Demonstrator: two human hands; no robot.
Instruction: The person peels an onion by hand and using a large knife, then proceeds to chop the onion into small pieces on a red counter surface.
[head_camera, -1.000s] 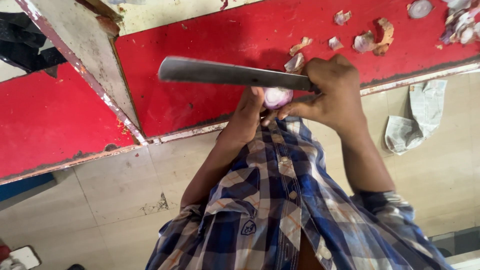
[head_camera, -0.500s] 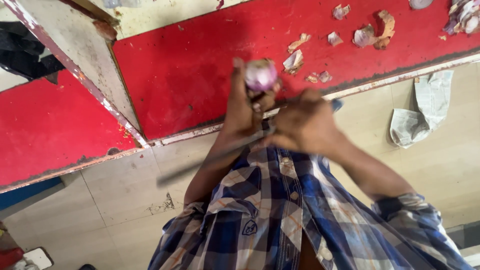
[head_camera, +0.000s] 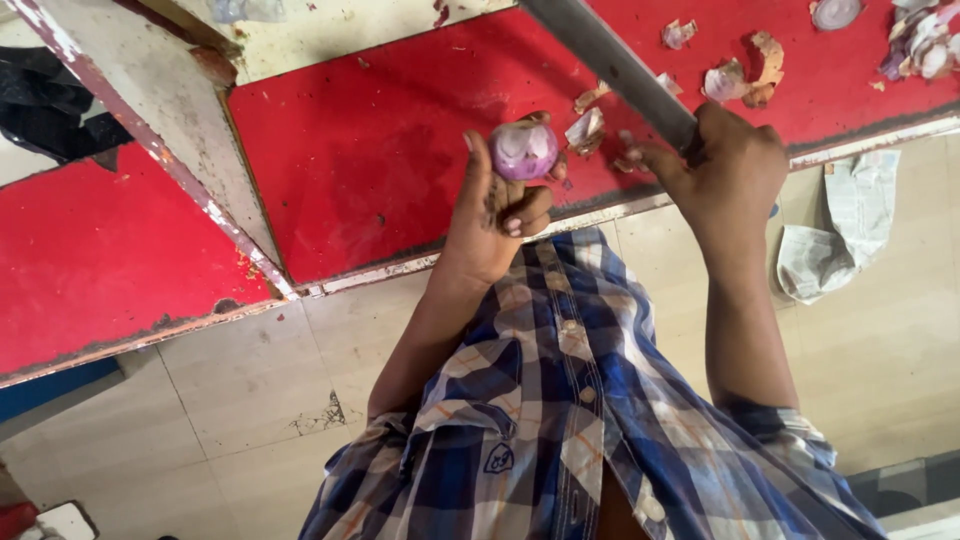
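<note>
— Onion (head_camera: 523, 150), half peeled, sits pinched in the left hand (head_camera: 497, 215) above the red surface (head_camera: 380, 150).
— And the right hand (head_camera: 728, 175)?
— Fist closed round a long knife (head_camera: 610, 65). Blade close to those fingertips; a slip on loose skin could nick them.

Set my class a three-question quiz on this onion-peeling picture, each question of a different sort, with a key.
1. True or false: the left hand holds the onion.
2. What does the right hand grip? A) spoon B) knife C) cloth
3. What lies scattered on the red table?

Key: 1 true; 2 B; 3 onion peels.
</note>
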